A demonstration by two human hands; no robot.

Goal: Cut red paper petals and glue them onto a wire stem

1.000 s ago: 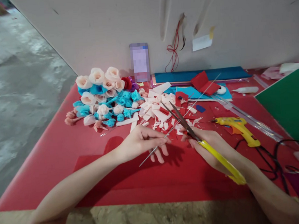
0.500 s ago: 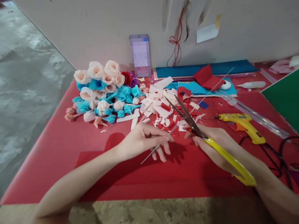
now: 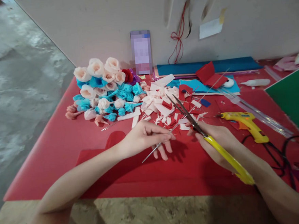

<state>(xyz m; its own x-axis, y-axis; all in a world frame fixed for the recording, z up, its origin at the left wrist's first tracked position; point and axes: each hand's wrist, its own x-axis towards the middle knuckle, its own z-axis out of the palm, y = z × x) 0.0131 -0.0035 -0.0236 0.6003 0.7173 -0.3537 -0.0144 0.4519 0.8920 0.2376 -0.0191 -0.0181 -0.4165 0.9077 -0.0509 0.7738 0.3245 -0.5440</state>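
Observation:
A long thin wire (image 3: 152, 153) slants up to the right across the middle of the head view. My left hand (image 3: 144, 137) pinches it between thumb and fingers near its lower end. In my right hand (image 3: 216, 139) are scissors with yellow handles (image 3: 220, 151). Their dark blades point up and to the left, slightly apart, and overlap the wire in view; whether they touch it I cannot tell. Below both hands lies a sheet of red paper (image 3: 143, 175). My right fingers are partly hidden behind the scissors.
Paper flowers (image 3: 95, 69) in peach and blue are heaped at left, beside pale and red paper scraps (image 3: 161, 106). A yellow glue gun (image 3: 247, 120) with a black cord lies at right, near a green board (image 3: 294, 95). A phone (image 3: 141, 52) leans against the wall.
The scissor blades have come a little closer together. Both hands stay almost in place, and the whole view has shifted slightly.

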